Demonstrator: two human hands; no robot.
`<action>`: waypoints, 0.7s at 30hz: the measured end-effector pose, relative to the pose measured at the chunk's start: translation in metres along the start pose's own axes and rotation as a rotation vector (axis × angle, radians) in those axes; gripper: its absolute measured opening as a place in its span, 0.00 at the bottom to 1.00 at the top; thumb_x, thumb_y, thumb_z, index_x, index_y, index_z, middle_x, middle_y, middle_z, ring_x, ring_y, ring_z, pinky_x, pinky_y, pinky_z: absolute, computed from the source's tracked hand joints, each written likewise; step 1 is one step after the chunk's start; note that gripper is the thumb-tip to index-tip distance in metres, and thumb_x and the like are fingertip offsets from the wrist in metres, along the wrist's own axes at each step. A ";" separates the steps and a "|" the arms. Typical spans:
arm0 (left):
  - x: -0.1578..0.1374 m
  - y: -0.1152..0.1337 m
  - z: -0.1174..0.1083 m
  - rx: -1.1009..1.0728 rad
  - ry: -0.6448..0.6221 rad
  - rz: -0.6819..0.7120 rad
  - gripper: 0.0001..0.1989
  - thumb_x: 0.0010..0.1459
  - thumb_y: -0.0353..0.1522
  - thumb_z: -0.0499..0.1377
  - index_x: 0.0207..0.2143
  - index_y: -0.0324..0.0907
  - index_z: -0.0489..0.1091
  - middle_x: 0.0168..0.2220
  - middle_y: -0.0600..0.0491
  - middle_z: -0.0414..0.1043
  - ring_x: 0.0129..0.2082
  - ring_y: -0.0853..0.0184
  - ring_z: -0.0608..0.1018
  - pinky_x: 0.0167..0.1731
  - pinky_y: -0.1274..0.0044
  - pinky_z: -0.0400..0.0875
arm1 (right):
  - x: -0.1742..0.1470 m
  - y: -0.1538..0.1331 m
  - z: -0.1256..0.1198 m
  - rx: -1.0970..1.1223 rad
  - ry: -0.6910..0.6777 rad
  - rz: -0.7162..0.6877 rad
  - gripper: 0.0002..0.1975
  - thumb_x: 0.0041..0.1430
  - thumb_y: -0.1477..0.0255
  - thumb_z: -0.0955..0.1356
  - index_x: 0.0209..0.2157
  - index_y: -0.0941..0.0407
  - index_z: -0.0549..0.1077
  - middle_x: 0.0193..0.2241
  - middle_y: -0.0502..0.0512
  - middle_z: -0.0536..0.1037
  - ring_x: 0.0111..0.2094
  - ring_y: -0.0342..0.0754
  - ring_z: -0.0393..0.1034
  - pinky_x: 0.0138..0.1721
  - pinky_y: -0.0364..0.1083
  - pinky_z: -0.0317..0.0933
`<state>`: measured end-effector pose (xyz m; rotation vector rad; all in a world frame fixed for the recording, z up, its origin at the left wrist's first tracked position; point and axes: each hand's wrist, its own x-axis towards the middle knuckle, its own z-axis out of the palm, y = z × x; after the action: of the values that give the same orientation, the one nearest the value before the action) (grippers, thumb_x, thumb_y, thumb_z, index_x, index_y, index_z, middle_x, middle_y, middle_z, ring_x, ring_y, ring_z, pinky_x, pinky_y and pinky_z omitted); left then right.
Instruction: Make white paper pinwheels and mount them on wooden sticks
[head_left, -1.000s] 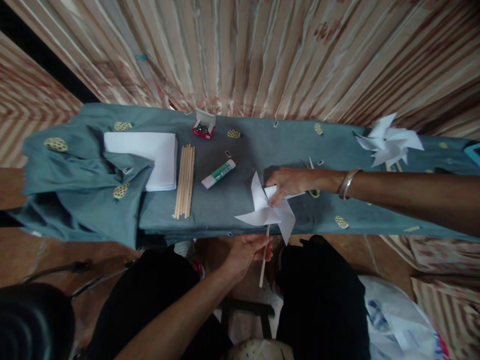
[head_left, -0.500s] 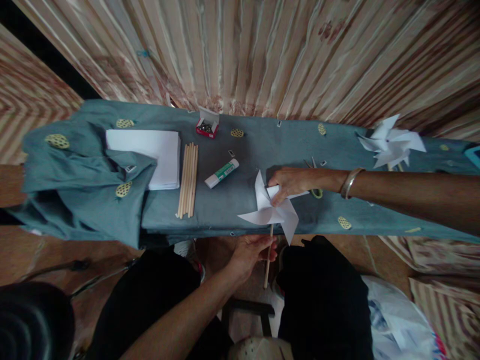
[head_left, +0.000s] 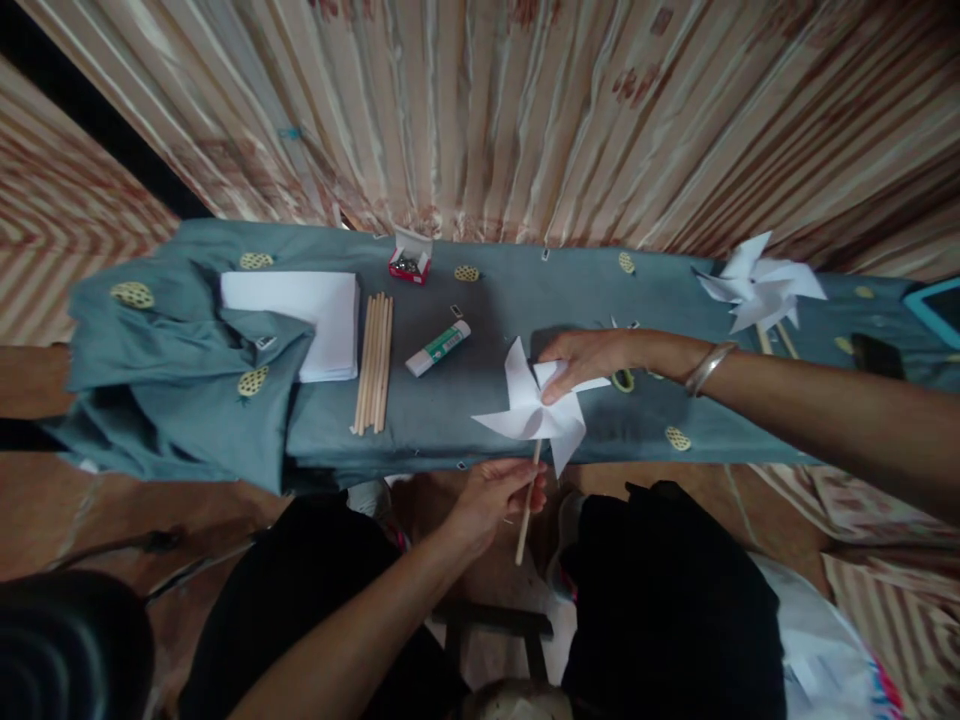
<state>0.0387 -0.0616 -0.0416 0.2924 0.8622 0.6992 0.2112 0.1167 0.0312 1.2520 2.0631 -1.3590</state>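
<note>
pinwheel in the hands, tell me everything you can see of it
White and apparently paper, the pinwheel has folded, pointed blades spread around its centre. Its thin, pale, wooden-looking stick points down the picture, past the near edge of the tablecloth. The left hand grips the stick below the blades; the right hand touches the blades near the centre, partly covering them.

Blurred print on glue stick (head_left: 438, 349), small tags (head_left: 456, 311) on cloth (head_left: 570, 290), none legible
</note>
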 end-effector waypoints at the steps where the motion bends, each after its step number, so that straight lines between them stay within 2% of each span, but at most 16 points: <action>1: 0.000 0.002 0.001 0.013 0.002 0.007 0.23 0.33 0.44 0.74 0.29 0.35 0.79 0.26 0.53 0.74 0.21 0.74 0.73 0.26 0.79 0.67 | -0.004 0.003 0.000 0.068 0.045 -0.006 0.19 0.40 0.55 0.75 0.26 0.57 0.79 0.21 0.49 0.75 0.22 0.42 0.64 0.24 0.42 0.55; 4: 0.003 0.008 0.006 0.048 0.019 0.028 0.25 0.32 0.44 0.74 0.29 0.35 0.79 0.25 0.53 0.74 0.21 0.74 0.73 0.25 0.79 0.68 | -0.018 0.015 0.003 0.306 0.288 -0.059 0.20 0.39 0.54 0.76 0.29 0.55 0.79 0.25 0.49 0.78 0.24 0.42 0.67 0.26 0.42 0.59; 8: 0.009 0.016 0.014 0.059 0.034 0.060 0.25 0.31 0.44 0.74 0.29 0.35 0.79 0.24 0.53 0.74 0.20 0.74 0.73 0.25 0.79 0.69 | -0.033 0.033 0.018 0.571 0.809 -0.183 0.24 0.38 0.54 0.77 0.36 0.54 0.78 0.33 0.53 0.81 0.30 0.45 0.72 0.32 0.45 0.65; 11: 0.016 0.023 0.020 0.075 0.050 0.106 0.25 0.31 0.44 0.74 0.29 0.35 0.79 0.24 0.52 0.74 0.19 0.74 0.73 0.24 0.79 0.69 | -0.039 0.045 0.038 0.632 1.206 -0.251 0.24 0.42 0.54 0.76 0.38 0.54 0.77 0.37 0.55 0.81 0.36 0.48 0.74 0.41 0.49 0.67; 13: 0.020 0.027 0.024 0.097 0.062 0.146 0.24 0.32 0.43 0.74 0.29 0.35 0.79 0.24 0.51 0.75 0.19 0.73 0.73 0.24 0.78 0.70 | -0.041 0.051 0.053 0.688 1.407 -0.246 0.23 0.42 0.55 0.76 0.38 0.54 0.77 0.39 0.55 0.80 0.39 0.49 0.74 0.46 0.52 0.67; 16: 0.026 0.033 0.029 0.130 0.070 0.202 0.22 0.34 0.42 0.74 0.29 0.35 0.79 0.25 0.51 0.76 0.20 0.72 0.74 0.26 0.77 0.72 | -0.040 0.056 0.072 0.774 1.562 -0.206 0.22 0.45 0.55 0.75 0.38 0.54 0.76 0.38 0.56 0.80 0.39 0.50 0.74 0.47 0.54 0.67; 21: 0.038 0.038 0.035 0.143 0.085 0.267 0.23 0.32 0.43 0.74 0.29 0.37 0.79 0.25 0.51 0.77 0.20 0.71 0.75 0.26 0.77 0.72 | -0.034 0.059 0.081 0.812 1.564 -0.196 0.20 0.46 0.56 0.74 0.38 0.55 0.77 0.38 0.56 0.80 0.40 0.50 0.74 0.48 0.54 0.66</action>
<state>0.0663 -0.0067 -0.0227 0.5156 0.9658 0.9038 0.2656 0.0382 -0.0144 3.3093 2.4598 -1.4930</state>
